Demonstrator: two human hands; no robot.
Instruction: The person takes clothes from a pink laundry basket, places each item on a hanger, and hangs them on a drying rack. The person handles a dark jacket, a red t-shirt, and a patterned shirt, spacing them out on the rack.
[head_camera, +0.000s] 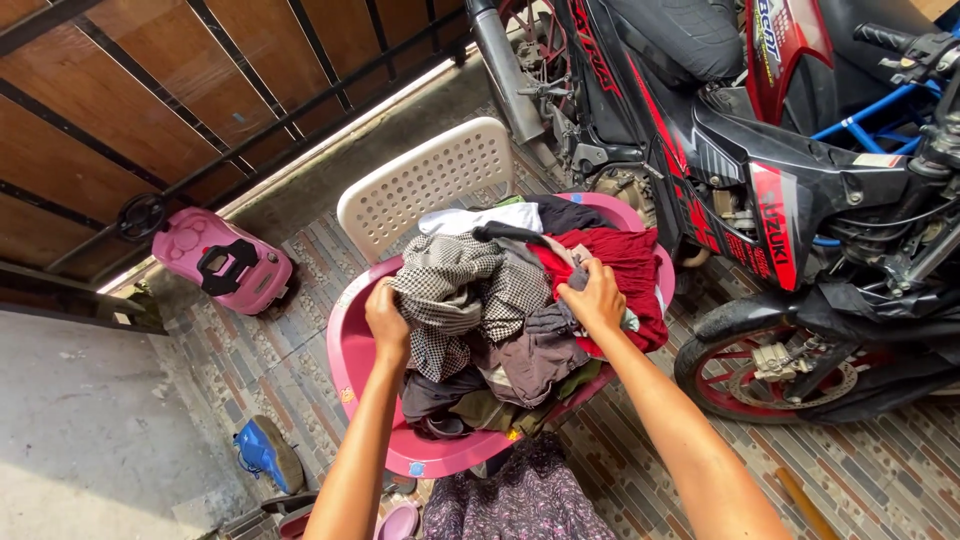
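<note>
While both hands' fingers clamp cloth, left hand (387, 320) on checked garment (450, 290), right hand (593, 298) on grey garment (552, 318).

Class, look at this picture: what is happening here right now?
A person bends over a pink basin heaped with clothes, set on a white plastic chair. The left hand grips a checked cloth; the right hand grips a grey garment beside a red one. A motorcycle stands alongside.

both hands (388, 322) (594, 298) down, fingers clenched
</note>
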